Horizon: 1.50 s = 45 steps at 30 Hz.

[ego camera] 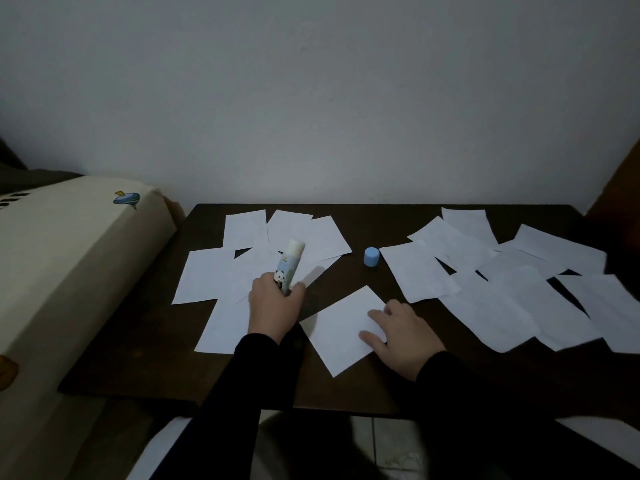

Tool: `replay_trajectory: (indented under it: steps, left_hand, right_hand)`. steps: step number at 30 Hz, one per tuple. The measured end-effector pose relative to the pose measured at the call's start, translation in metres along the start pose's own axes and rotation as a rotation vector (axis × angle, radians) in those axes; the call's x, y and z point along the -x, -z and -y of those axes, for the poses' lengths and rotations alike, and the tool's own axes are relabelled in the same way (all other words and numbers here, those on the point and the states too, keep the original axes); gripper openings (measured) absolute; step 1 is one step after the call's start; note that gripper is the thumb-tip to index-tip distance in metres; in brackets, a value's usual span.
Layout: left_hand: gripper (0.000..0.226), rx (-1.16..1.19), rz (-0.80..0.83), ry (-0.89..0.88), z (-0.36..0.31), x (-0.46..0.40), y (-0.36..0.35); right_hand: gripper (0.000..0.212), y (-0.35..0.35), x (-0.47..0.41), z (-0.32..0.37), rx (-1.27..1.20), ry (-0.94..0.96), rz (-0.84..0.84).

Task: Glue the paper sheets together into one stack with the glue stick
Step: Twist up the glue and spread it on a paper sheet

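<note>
My left hand [273,304] grips an uncapped glue stick [290,263] by its lower end, the white tip pointing up and away, over the left group of paper sheets [207,275]. Its blue cap [371,257] stands on the dark table between the two groups. A single white sheet [341,327] lies tilted near the table's middle front. My right hand [398,332] rests on that sheet's right corner with fingers spread flat. More white sheets [502,289] lie scattered and overlapping on the right.
The dark wooden table [346,389] stands against a plain wall. A cream cushioned piece of furniture [69,265] with a small blue print borders the table's left side. The table's front edge is near my sleeves; tiled floor shows below.
</note>
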<state>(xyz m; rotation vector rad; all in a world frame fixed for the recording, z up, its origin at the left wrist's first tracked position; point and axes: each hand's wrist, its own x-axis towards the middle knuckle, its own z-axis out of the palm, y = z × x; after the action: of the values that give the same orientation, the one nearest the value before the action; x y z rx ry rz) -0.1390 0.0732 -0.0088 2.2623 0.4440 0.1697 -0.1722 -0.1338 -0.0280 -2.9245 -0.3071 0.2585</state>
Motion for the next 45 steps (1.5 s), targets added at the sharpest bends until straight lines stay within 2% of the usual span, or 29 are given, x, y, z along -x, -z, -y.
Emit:
replay_trajectory:
  steps: [3, 7, 11, 15, 19, 21, 25, 28, 33, 37, 45]
  left_hand:
    - [0.029, 0.155, 0.153, -0.01, -0.016, 0.009, -0.012]
    - [0.037, 0.103, 0.266, -0.052, -0.029, 0.013, -0.024]
    - [0.042, 0.085, 0.263, -0.093, -0.037, 0.014, -0.029]
    - [0.031, 0.298, 0.253, -0.024, -0.043, 0.015, -0.03]
    - [0.024, 0.494, 0.262, -0.023, -0.042, 0.017, -0.023]
    - [0.018, 0.526, 0.298, -0.059, -0.041, 0.02, -0.018]
    - [0.03, 0.42, 0.403, -0.161, -0.039, 0.03, -0.025]
    - [0.029, 0.347, 0.463, -0.227, -0.039, 0.042, -0.033]
    - [0.029, 0.103, 0.494, -0.452, -0.039, 0.052, -0.039]
    - [0.029, 0.033, 0.52, -0.549, -0.044, 0.059, -0.042]
    - [0.04, -0.077, 0.558, -0.605, -0.047, 0.061, -0.05]
  right_hand:
    - [0.048, 0.004, -0.006, -0.016, -0.01, 0.11, 0.061]
    - [0.053, 0.002, -0.009, -0.026, 0.065, 0.089, 0.153]
    - [0.057, -0.002, -0.006, -0.01, 0.144, -0.044, 0.129]
    - [0.062, -0.001, 0.001, -0.003, 0.232, -0.124, 0.054]
    - [0.055, 0.009, -0.008, -0.02, 0.062, -0.059, -0.028]
    - [0.055, 0.013, -0.013, -0.035, -0.023, -0.002, 0.038]
    - [0.065, 0.012, -0.012, -0.051, 0.008, 0.064, 0.159]
    - [0.06, 0.01, -0.008, -0.053, -0.023, 0.1, 0.118]
    - [0.054, 0.007, -0.002, -0.058, -0.045, 0.115, -0.016]
    - [0.054, 0.004, 0.002, -0.058, -0.01, 0.075, -0.026]
    - [0.06, 0.007, 0.007, -0.052, -0.006, 0.035, 0.059]
